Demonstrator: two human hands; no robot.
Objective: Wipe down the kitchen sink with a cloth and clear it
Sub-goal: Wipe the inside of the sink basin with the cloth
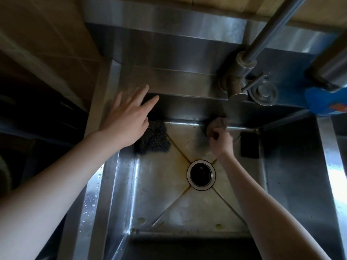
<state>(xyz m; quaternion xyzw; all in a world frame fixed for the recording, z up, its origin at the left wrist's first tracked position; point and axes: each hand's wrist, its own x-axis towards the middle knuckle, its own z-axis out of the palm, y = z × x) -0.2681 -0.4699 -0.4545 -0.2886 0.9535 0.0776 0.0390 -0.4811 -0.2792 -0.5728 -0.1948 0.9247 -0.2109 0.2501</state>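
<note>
The left hand [127, 119] has its fingers [150, 103] straight and spread, holding nothing, above a dark scouring pad [156, 140] in the back left corner of the sink [122, 184]. The right hand [220, 141] has its fingers curled round a cloth [218, 122], which it presses where the sink's floor meets the back wall.

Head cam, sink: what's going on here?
A person works at a steel sink. The right hand grips a balled cloth against the far edge of the basin floor, below the tap. The left hand is open with fingers spread, above a dark scouring pad lying in the far-left corner; contact is unclear. A black block sits in the far-right corner, so the sink is not cleared yet. Stains run along the floor creases toward the drain.
</note>
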